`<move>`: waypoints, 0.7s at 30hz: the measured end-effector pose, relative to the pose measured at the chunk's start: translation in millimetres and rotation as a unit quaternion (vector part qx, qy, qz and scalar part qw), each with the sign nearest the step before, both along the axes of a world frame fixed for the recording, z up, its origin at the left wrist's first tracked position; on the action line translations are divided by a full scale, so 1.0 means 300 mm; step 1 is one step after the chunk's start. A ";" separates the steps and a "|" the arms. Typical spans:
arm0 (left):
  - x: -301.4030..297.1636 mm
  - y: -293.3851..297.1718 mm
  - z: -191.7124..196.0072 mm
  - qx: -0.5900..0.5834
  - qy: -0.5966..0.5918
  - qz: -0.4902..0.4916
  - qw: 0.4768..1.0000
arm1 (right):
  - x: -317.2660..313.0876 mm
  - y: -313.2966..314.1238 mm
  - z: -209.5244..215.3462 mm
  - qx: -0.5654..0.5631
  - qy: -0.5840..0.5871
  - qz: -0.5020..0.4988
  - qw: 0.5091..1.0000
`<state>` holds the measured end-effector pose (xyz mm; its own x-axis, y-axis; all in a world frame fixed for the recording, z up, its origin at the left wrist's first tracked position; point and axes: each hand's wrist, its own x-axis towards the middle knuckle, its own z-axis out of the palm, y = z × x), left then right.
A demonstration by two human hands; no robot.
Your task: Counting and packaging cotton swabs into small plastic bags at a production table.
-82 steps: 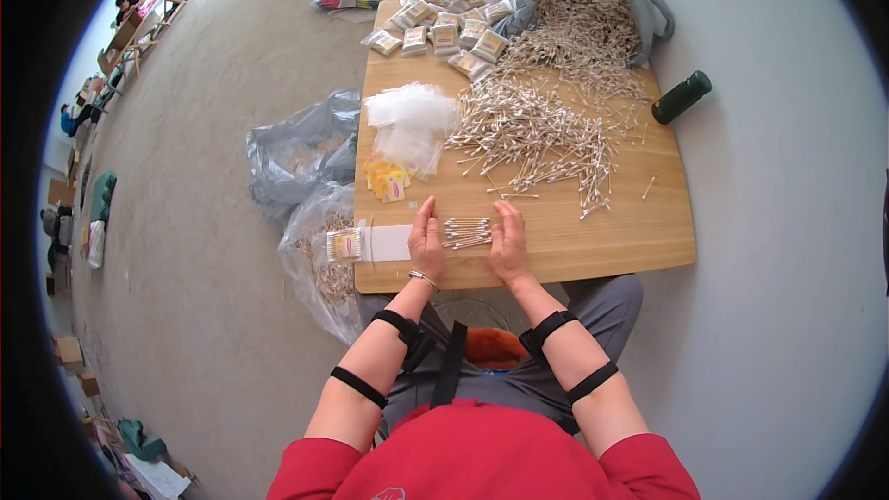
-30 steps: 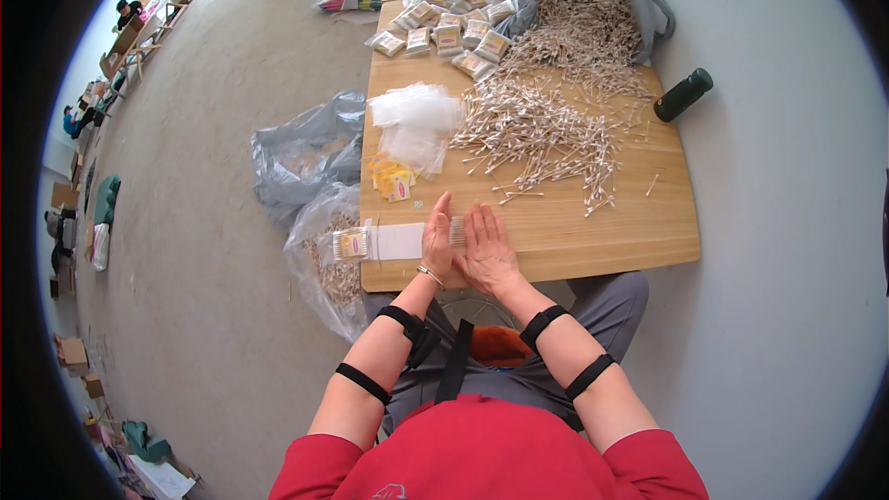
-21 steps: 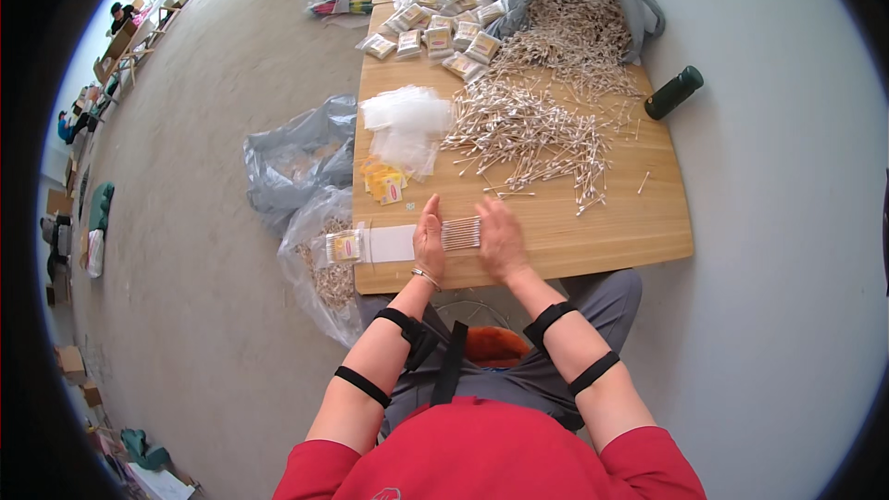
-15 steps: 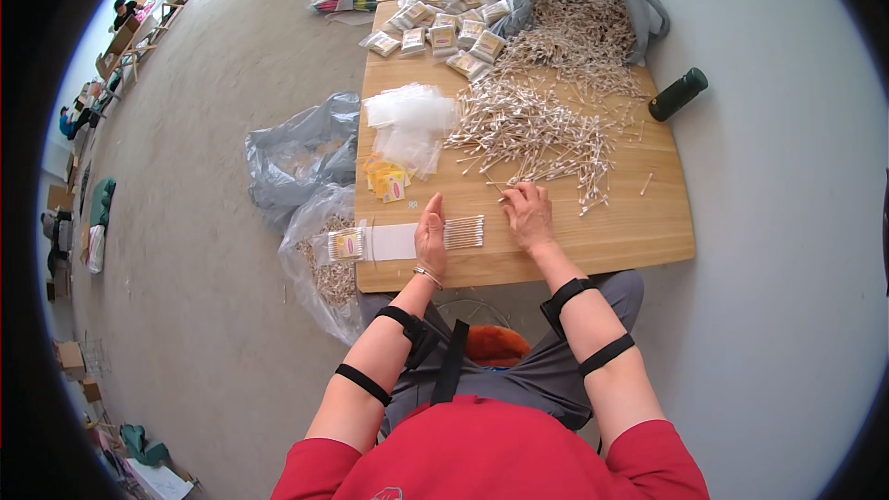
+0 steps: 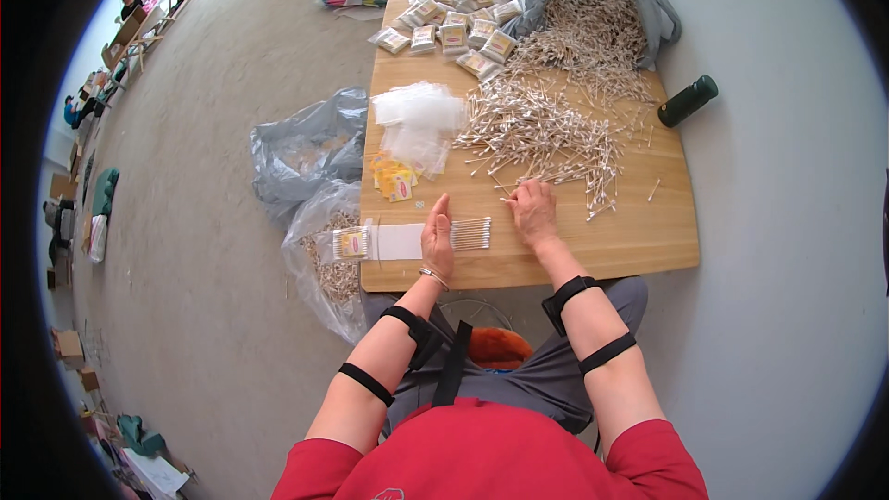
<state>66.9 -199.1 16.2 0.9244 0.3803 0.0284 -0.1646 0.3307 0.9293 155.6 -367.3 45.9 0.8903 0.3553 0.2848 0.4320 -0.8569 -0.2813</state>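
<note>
My left hand stands on its edge near the table's front, fingers stretched out together. It rests against a neat row of cotton swabs whose left ends it hides. From its other side a white card strip runs left to a small clear bag of cotton swabs with a yellow label at the table's left edge. My right hand is closed in a pinch at the near side of a loose pile of cotton swabs. A cotton swab shows at its fingertips.
Clear empty bags and yellow labels lie left of the pile. Filled packets and a grey sack of swabs are farther back. A dark green bottle lies by the wall. Plastic sacks stand left of the table.
The whole view has shifted slightly, so the table sits a little farther right. Both hands keep nearly the same places on it.
</note>
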 end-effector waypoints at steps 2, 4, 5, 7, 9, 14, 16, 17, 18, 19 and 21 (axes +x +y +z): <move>-0.001 0.000 -0.008 -0.009 -0.002 -0.015 1.000 | -0.007 0.049 0.015 0.003 0.007 0.020 1.000; -0.001 -0.001 -0.020 0.002 -0.003 -0.005 1.000 | -0.024 0.114 0.025 0.007 0.016 0.042 0.999; 0.003 -0.005 -0.022 0.010 -0.007 0.002 1.000 | -0.031 0.142 0.028 0.000 0.037 0.063 0.997; 0.001 -0.002 -0.021 0.031 -0.002 0.012 0.999 | -0.046 0.178 0.031 -0.007 0.058 0.111 0.992; -0.002 0.002 -0.017 0.053 0.002 0.023 0.998 | -0.064 0.172 0.030 0.023 0.059 0.115 0.991; -0.007 0.005 -0.003 0.058 0.017 0.018 0.998 | -0.104 0.143 -0.002 0.130 0.058 0.056 0.988; 0.002 0.008 -0.010 0.036 0.006 0.015 0.999 | -0.108 0.135 -0.027 0.237 0.015 0.011 0.971; 0.009 0.006 -0.015 0.014 -0.006 0.012 1.000 | -0.112 0.135 -0.043 0.236 0.012 0.010 0.972; 0.014 0.001 -0.018 0.013 -0.008 0.010 1.000 | -0.118 0.141 -0.059 0.248 0.005 0.049 0.968; 0.008 0.003 -0.016 0.020 -0.001 0.011 1.000 | -0.132 0.161 -0.054 0.260 0.001 0.091 0.961; 0.003 0.005 -0.010 0.028 0.007 0.014 0.999 | -0.165 0.178 -0.040 0.250 0.012 0.096 0.963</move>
<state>67.9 -197.6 13.1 0.9143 0.4033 0.0380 -0.1599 0.2733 0.9485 106.3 -313.8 34.0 0.8307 0.3370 0.4432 0.5567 -0.5167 -0.6505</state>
